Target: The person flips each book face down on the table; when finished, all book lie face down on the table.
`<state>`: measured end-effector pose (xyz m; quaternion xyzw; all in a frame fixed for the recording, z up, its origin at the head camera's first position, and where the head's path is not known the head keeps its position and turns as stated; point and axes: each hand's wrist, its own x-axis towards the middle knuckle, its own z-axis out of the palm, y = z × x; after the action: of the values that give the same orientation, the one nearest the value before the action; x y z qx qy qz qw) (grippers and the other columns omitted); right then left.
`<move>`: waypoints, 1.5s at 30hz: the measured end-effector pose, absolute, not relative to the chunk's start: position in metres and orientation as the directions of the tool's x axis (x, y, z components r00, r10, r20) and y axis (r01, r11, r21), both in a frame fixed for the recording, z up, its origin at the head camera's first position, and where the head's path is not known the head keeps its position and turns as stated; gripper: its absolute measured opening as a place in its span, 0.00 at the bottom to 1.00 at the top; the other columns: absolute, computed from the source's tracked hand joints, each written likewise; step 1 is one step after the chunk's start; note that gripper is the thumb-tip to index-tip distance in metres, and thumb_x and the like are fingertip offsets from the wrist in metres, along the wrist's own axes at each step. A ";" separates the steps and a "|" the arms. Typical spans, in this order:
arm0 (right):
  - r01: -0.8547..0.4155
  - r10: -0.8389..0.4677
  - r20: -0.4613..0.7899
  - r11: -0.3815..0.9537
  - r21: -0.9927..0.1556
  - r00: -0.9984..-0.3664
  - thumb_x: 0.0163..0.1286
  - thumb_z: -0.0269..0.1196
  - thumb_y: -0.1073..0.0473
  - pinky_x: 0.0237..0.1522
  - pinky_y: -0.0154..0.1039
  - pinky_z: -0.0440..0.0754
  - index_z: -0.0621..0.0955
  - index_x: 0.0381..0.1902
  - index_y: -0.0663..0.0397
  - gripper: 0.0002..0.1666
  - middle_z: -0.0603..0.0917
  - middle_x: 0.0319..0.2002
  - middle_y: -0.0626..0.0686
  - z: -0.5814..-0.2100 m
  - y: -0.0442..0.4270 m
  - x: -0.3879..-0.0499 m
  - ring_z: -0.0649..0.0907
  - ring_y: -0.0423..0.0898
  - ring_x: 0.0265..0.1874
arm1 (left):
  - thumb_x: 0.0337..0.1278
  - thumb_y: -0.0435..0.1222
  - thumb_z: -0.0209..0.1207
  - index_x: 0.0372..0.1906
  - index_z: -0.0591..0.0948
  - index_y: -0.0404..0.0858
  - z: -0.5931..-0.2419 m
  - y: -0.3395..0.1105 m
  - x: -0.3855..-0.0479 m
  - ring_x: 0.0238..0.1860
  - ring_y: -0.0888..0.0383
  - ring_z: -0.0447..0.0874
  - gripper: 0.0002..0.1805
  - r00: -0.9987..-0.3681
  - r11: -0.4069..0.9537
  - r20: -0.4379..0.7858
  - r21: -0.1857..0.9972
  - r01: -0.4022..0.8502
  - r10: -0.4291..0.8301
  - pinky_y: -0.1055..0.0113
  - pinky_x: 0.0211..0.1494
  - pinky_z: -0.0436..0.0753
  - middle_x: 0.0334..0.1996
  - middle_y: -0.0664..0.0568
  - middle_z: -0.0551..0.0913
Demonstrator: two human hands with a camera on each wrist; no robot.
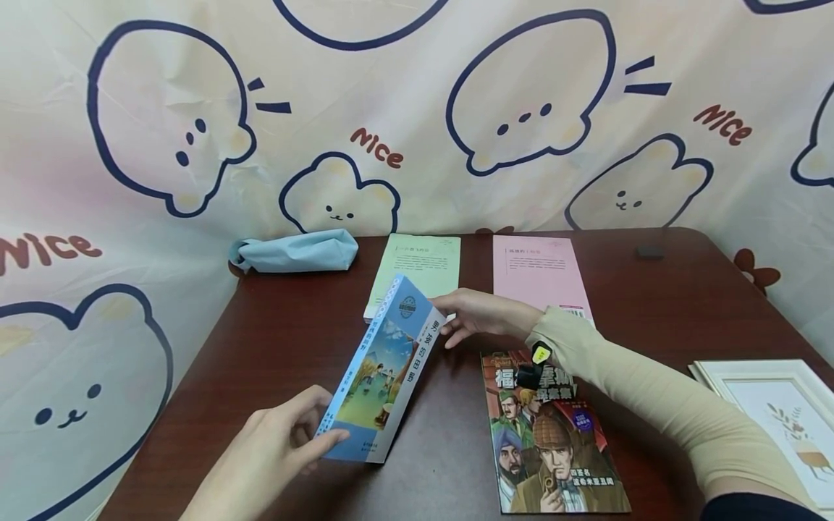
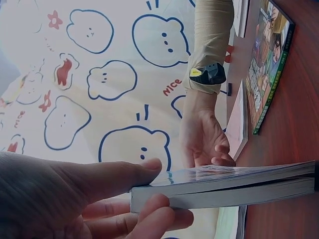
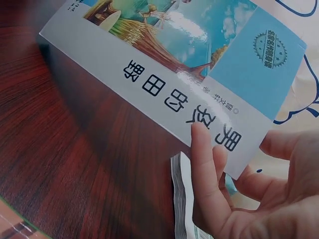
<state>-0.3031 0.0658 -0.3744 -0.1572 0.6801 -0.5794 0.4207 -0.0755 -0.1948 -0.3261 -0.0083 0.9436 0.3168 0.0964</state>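
A thick book (image 1: pixel 374 376) with a blue and white cover stands tilted above the table, with a painted outdoor scene on its front. My left hand (image 1: pixel 276 441) grips its lower left edge, thumb on the cover side and fingers curled beneath, as the left wrist view shows. At the upper right corner, my right hand (image 1: pixel 485 315) has its fingers loosely spread around the corner. One fingertip (image 3: pixel 202 132) of it overlaps the white title strip in the right wrist view; firm contact cannot be told. Below the right forearm lies a comic-style book (image 1: pixel 554 441).
Toward the back of the brown table (image 1: pixel 287 325) lie a green book (image 1: pixel 423 260), a pink book (image 1: pixel 541 271) and a light blue pouch (image 1: pixel 296 251). A white picture frame (image 1: pixel 775 405) is at the right, and a small dark object (image 1: pixel 649 252) sits near the back edge.
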 end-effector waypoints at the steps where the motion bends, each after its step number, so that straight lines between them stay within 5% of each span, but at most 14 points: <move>1: 0.277 -0.697 -0.394 0.281 -0.919 -0.599 0.76 0.49 0.49 0.39 0.43 0.85 0.78 0.53 0.61 0.22 0.77 0.43 0.54 -0.374 0.065 -0.303 0.78 0.44 0.31 | 0.51 0.42 0.69 0.44 0.78 0.49 -0.326 -0.195 -0.076 0.21 0.64 0.75 0.16 -0.982 0.803 -0.185 0.591 -0.077 0.042 0.73 0.25 0.76 0.23 0.59 0.80; 21: 0.312 -0.605 -0.457 0.335 -0.889 -0.652 0.75 0.47 0.54 0.41 0.43 0.85 0.76 0.56 0.64 0.22 0.77 0.46 0.60 -0.380 0.059 -0.305 0.78 0.44 0.28 | 0.51 0.43 0.69 0.39 0.78 0.54 -0.322 -0.190 -0.075 0.21 0.66 0.71 0.12 -0.992 0.849 -0.129 0.525 -0.056 0.014 0.72 0.24 0.72 0.20 0.62 0.77; 37: 0.316 -0.600 -0.465 0.343 -0.884 -0.651 0.73 0.50 0.50 0.42 0.43 0.85 0.80 0.43 0.63 0.22 0.78 0.40 0.57 -0.376 0.057 -0.302 0.79 0.44 0.29 | 0.50 0.46 0.69 0.38 0.78 0.53 -0.324 -0.190 -0.071 0.20 0.69 0.70 0.13 -0.992 0.842 -0.099 0.540 0.012 0.078 0.73 0.24 0.72 0.21 0.65 0.77; 45: 0.336 -0.589 -0.493 0.362 -0.870 -0.640 0.73 0.49 0.52 0.41 0.41 0.85 0.79 0.44 0.65 0.21 0.78 0.39 0.56 -0.376 0.056 -0.303 0.80 0.46 0.32 | 0.49 0.46 0.70 0.37 0.77 0.56 -0.322 -0.187 -0.070 0.20 0.68 0.69 0.13 -0.993 0.858 -0.104 0.514 -0.011 0.049 0.73 0.23 0.70 0.20 0.66 0.77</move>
<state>-0.3030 0.0561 -0.3757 -0.0889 0.7135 -0.5578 0.4147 -0.0699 -0.1868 -0.3224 0.0100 0.9621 0.2667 0.0566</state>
